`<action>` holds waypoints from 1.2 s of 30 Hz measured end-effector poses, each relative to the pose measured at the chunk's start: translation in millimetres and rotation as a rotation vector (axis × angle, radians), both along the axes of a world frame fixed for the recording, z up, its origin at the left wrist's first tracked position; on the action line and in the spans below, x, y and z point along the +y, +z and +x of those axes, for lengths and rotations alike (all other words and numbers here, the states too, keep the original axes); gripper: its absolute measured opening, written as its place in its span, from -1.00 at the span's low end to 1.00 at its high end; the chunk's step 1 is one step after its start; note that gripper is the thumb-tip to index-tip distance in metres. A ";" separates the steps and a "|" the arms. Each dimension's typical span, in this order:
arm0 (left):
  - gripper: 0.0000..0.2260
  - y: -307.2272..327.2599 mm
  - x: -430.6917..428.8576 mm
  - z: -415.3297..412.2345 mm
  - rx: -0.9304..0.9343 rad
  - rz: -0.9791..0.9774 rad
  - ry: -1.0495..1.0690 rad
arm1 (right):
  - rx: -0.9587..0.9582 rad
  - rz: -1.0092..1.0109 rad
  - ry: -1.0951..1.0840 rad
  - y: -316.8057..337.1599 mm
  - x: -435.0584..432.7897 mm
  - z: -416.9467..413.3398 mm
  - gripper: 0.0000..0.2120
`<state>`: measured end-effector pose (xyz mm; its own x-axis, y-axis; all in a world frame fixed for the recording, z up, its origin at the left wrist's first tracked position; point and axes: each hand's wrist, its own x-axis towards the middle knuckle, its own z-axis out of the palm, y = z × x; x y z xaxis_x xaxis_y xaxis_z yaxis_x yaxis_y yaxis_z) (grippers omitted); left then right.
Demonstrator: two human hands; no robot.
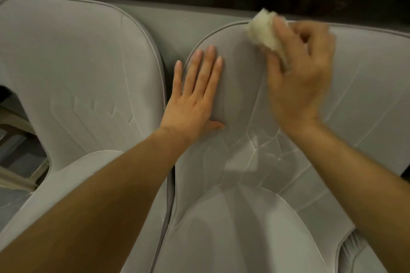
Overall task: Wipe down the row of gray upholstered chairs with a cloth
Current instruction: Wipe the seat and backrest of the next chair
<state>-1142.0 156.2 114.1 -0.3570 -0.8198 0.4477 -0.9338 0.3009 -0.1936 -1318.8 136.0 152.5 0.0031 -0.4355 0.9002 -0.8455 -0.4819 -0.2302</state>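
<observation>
- Dim overall, with a warm, muted cast; light source out of view.
- Near-black along the top band, no detail legible.
- Soft sheen on the middle chair (261, 146), strongest below the wrists, with creases picked out as pale lines.
- Diffuse grey shadow patches low on the same backrest and seat.
- Heavily motion-blurred: right hand (297, 77) and cloth (266, 35), edges smeared.
- Sharp by contrast: left hand (195, 95), fingers cleanly outlined.
- Deep shade on both forearms toward the lower corners.
- Wide-angle bowing at the edges: chair tops curved, forearms swollen near the bottom.
</observation>
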 end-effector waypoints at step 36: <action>0.28 -26.1 7.3 -12.1 -0.040 0.172 0.067 | -0.037 0.040 -0.091 -24.6 -1.5 -2.6 -0.73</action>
<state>-1154.1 163.5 88.0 -0.3136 -0.9058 0.2848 -0.9454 0.2700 -0.1823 -1321.4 134.5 128.0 -0.0706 -0.4680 0.8809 -0.8759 -0.3934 -0.2792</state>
